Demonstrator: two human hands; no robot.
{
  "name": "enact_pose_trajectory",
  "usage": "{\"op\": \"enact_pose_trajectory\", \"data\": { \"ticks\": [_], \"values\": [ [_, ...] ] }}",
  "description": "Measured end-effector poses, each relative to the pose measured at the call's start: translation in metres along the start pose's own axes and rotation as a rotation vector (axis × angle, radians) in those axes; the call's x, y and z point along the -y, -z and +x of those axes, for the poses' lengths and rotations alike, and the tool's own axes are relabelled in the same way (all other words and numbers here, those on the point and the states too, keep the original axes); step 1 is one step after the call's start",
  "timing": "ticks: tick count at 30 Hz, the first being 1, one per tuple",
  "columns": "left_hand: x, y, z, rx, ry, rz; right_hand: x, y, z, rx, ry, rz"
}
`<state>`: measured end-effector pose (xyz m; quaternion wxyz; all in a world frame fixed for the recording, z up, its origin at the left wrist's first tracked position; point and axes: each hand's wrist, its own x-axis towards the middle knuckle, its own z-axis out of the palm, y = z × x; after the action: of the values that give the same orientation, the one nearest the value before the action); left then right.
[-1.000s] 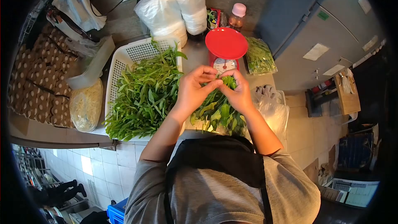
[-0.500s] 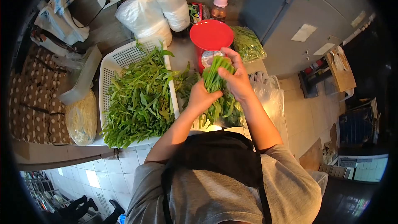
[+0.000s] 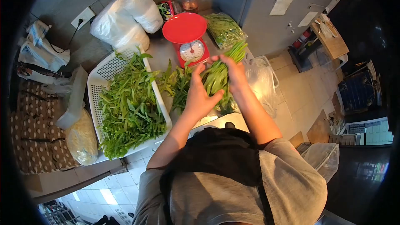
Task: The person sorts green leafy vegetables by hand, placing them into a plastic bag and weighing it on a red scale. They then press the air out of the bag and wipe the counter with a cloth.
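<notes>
A bunch of leafy greens (image 3: 217,79), probably water spinach, is in my right hand (image 3: 235,75), slightly blurred by motion. Its stems point up and to the right, the leaves down toward me. My left hand (image 3: 201,95) is at the left side of the bunch, thumb and fingers spread apart around the leaves. Just beyond my hands stands a red kitchen scale (image 3: 192,51) with a round dial and a red pan (image 3: 184,27). Loose greens (image 3: 180,89) lie on the table left of my left hand. A white perforated basket (image 3: 160,96) heaped with greens is farther left.
Behind the scale are a bagged bundle of greens (image 3: 225,29), a pink-capped bottle (image 3: 189,1) and white plastic packs (image 3: 118,27). Clear plastic bags (image 3: 262,84) lie at the right edge. A bag of pale noodle-like strands (image 3: 81,137) sits left of the basket.
The bunch has swung from nearly upright to leaning right, its stems now pointing up and right. My left hand has loosened from it. The view has shifted, uncovering the scale's dial.
</notes>
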<state>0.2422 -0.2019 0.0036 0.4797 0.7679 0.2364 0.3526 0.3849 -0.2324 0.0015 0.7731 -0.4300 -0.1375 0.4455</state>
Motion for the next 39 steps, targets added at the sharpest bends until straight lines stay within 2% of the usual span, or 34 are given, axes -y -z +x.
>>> {"op": "enact_pose_trajectory", "data": {
  "ticks": [1, 2, 5, 8, 9, 11, 13, 14, 16, 17, 18, 19, 21, 22, 23, 24, 25, 28, 31, 32, 35, 37, 39],
  "values": [
    [-0.006, -0.007, -0.006, -0.061, -0.043, -0.108, 0.013, 0.012, 0.005, 0.003, -0.034, 0.065],
    [-0.008, -0.012, -0.015, -0.125, -0.113, -0.009, 0.026, 0.024, 0.006, -0.010, -0.030, 0.160],
    [-0.014, -0.042, -0.051, -0.269, -0.203, 0.053, 0.085, 0.081, 0.003, 0.049, -0.230, 0.188],
    [-0.032, -0.098, -0.064, 0.291, 0.259, -0.042, 0.131, 0.133, -0.014, 0.083, -0.204, 0.343],
    [-0.026, -0.125, -0.067, 0.274, 0.195, -0.039, 0.147, 0.146, -0.021, 0.064, -0.202, 0.159],
    [-0.040, -0.150, -0.052, 0.425, 0.235, 0.127, 0.169, 0.201, -0.029, 0.154, -0.345, -0.135],
    [-0.038, -0.180, -0.047, 0.387, 0.271, 0.240, 0.176, 0.237, -0.048, -0.045, -0.423, -0.396],
    [-0.034, -0.192, -0.046, 0.365, 0.290, 0.300, 0.166, 0.274, -0.053, 0.171, -0.405, -0.240],
    [-0.020, -0.211, -0.051, 0.351, 0.318, 0.299, 0.157, 0.310, -0.042, 0.636, -0.417, -0.207],
    [-0.014, -0.218, -0.054, 0.342, 0.334, 0.299, 0.154, 0.324, -0.031, 0.894, -0.442, -0.333],
    [-0.014, -0.220, -0.056, 0.311, 0.346, 0.280, 0.140, 0.334, -0.018, 0.856, -0.705, -0.418],
    [-0.017, -0.220, -0.059, 0.278, 0.361, 0.263, 0.128, 0.318, -0.011, 0.809, -0.967, -0.507],
    [-0.027, -0.220, -0.067, 0.180, 0.336, 0.252, 0.120, 0.261, -0.005, 0.564, -1.121, -0.955],
    [-0.035, -0.221, -0.070, 0.114, 0.292, 0.262, 0.103, 0.259, 0.016, 0.952, -1.007, -0.847],
    [-0.041, -0.221, -0.073, 0.053, 0.244, 0.274, 0.084, 0.255, 0.026, 1.061, -0.968, -0.779],
    [-0.044, -0.221, -0.076, 0.078, 0.185, 0.258, 0.070, 0.237, 0.034, 1.081, -0.936, -0.723],
    [-0.038, -0.227, -0.081, 0.075, 0.038, 0.279, 0.054, 0.219, 0.038, 0.945, -0.948, -0.645],
    [-0.036, -0.233, -0.086, 0.162, -0.159, 0.327, 0.005, 0.162, 0.044, 0.519, -0.922, -0.194],
    [-0.037, -0.243, -0.086, 0.163, -0.268, 0.402, -0.021, 0.123, 0.041, 0.283, -0.900, 0.196],
    [-0.037, -0.243, -0.084, 0.152, -0.302, 0.420, -0.025, 0.116, 0.039, 0.240, -0.903, 0.266],
    [-0.036, -0.240, -0.088, 0.222, -0.192, 0.350, -0.029, 0.102, 0.036, 0.191, -0.914, 0.347],
    [-0.038, -0.239, -0.089, 0.204, -0.143, 0.391, -0.024, 0.102, 0.036, 0.202, -0.944, 0.309],
    [-0.040, -0.230, -0.087, 0.121, -0.144, 0.463, -0.012, 0.117, 0.041, 0.295, -0.922, 0.094]
  ]
}}
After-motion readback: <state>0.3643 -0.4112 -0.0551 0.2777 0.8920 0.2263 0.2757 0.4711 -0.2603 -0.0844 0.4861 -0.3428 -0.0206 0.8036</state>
